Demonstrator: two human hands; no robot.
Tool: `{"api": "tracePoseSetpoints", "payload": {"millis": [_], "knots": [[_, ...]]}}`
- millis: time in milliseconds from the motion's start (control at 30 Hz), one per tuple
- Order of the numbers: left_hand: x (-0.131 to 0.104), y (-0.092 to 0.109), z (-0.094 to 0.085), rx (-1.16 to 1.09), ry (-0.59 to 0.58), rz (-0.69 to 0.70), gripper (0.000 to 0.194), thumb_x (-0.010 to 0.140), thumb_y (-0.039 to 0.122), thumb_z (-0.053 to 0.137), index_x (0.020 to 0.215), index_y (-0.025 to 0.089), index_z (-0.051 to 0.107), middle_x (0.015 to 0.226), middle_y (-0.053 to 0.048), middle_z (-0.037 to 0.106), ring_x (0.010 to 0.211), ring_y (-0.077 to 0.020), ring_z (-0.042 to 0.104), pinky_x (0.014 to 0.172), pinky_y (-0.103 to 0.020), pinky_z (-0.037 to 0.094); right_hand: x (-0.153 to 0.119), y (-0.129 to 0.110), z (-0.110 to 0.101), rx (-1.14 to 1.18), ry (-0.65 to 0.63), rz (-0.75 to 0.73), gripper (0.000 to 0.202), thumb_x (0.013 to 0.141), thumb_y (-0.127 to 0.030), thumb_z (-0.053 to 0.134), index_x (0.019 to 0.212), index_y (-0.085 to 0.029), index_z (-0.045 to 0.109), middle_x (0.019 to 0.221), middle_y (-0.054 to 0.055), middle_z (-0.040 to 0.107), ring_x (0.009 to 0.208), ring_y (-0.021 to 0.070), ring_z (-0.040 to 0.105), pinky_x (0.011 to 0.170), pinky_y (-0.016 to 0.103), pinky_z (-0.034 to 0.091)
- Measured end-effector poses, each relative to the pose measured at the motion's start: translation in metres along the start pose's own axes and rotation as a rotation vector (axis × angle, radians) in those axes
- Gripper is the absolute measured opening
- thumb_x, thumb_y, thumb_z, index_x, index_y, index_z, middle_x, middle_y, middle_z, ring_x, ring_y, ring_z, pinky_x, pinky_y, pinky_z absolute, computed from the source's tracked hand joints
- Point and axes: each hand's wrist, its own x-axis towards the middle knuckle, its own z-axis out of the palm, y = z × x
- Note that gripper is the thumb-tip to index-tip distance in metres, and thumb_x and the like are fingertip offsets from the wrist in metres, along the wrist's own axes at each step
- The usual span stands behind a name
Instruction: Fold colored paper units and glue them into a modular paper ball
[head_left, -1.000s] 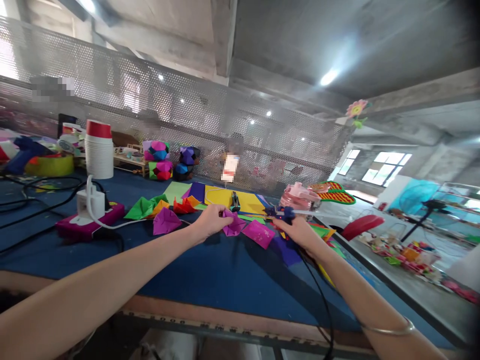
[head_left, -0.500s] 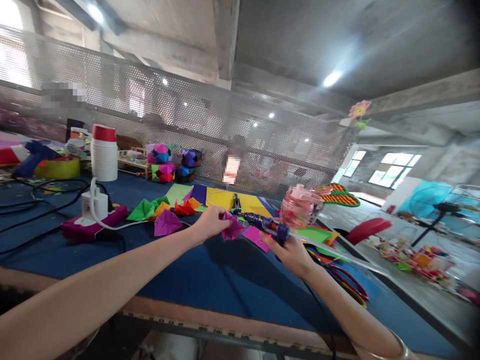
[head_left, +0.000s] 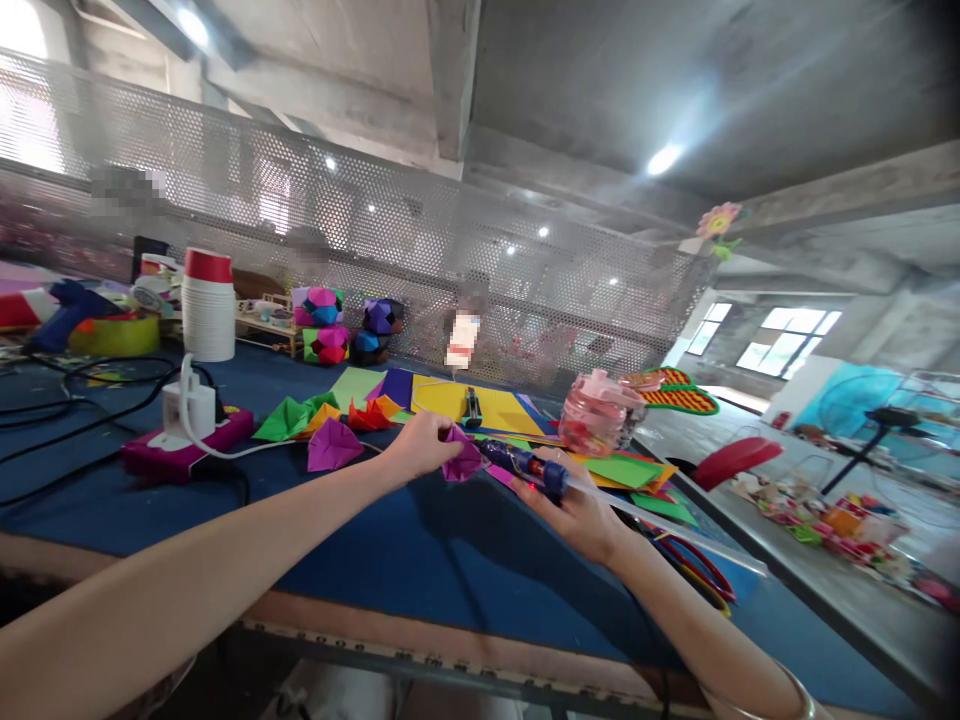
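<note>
The left hand point(head_left: 421, 447) pinches a purple folded paper piece point(head_left: 463, 458) between thumb and fingers, just on the near side of the yellow sheet point(head_left: 506, 408). The right hand point(head_left: 581, 508) is wrapped around a dark blue hot glue gun point(head_left: 511, 457), on the near right side of that sheet, with a small red light glowing by the fingers. The gun's nozzle points left and meets the edge of the purple piece or sits just beside it; which of the two cannot be told. A long translucent glue stick point(head_left: 690, 525) juts from the gun's rear, slanting down to the right over red- and yellow-handled scissors point(head_left: 701, 575).

A small dark tool point(head_left: 472, 408) lies on the yellow sheet. To its left on the blue tabletop point(head_left: 375, 570) rest orange point(head_left: 373, 412) and green folded papers point(head_left: 295, 418), with a second purple folded piece point(head_left: 334, 446) nearer the person. Farther left of the sheet are a magenta power strip point(head_left: 234, 432) and a stack of paper cups point(head_left: 208, 325); behind and left, multicoloured paper balls point(head_left: 328, 344). Right of the sheet stands a pink transparent jug point(head_left: 590, 415), beside green and orange papers point(head_left: 624, 470).
</note>
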Motion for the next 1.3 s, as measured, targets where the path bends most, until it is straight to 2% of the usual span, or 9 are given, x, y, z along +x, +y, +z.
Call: {"api": "tracePoseSetpoints", "payload": {"millis": [200,400,867,1300], "knots": [[-0.0018,0.0021,0.0009,0.013,-0.027,0.017,0.020,0.069,0.027,0.060,0.074,0.013,0.072,0.056,0.001,0.058,0.054,-0.0115,0.048,0.051,-0.021,0.033,0.0027,-0.0019,-0.0017,0.008,-0.011,-0.057,0.026,0.090,-0.042,0.055,0.100,-0.020,0.065,0.097,0.008,0.069,0.093,0.0241,0.064,0.085,0.039,0.052],[-0.0021,0.0023,0.0015,0.031,-0.032,0.023,0.017,0.069,0.027,0.061,0.071,0.013,0.071,0.061,-0.001,0.061,0.055,-0.0117,0.050,0.052,-0.022,0.036,0.0045,-0.0055,-0.0035,-0.019,-0.043,-0.058,0.024,0.093,-0.040,0.051,0.094,-0.020,0.064,0.092,0.007,0.068,0.087,0.0220,0.063,0.081,0.036,0.050],[-0.0031,0.0046,0.0013,0.018,-0.024,0.013,0.015,0.068,0.027,0.060,0.066,0.014,0.068,0.055,0.001,0.057,0.053,-0.0112,0.047,0.050,-0.022,0.031,0.0042,-0.0085,-0.0059,-0.023,-0.053,-0.059,0.024,0.093,-0.041,0.051,0.087,-0.021,0.063,0.086,0.005,0.066,0.080,0.0198,0.062,0.076,0.034,0.049],[-0.0029,0.0033,-0.0005,0.046,-0.008,0.041,0.016,0.069,0.026,0.059,0.066,0.014,0.070,0.054,0.001,0.058,0.054,-0.0122,0.049,0.050,-0.022,0.031,0.0031,-0.0067,-0.0075,-0.066,-0.056,-0.028,0.029,0.092,-0.045,0.050,0.094,-0.022,0.068,0.092,0.006,0.070,0.086,0.0220,0.065,0.082,0.036,0.050]]}}
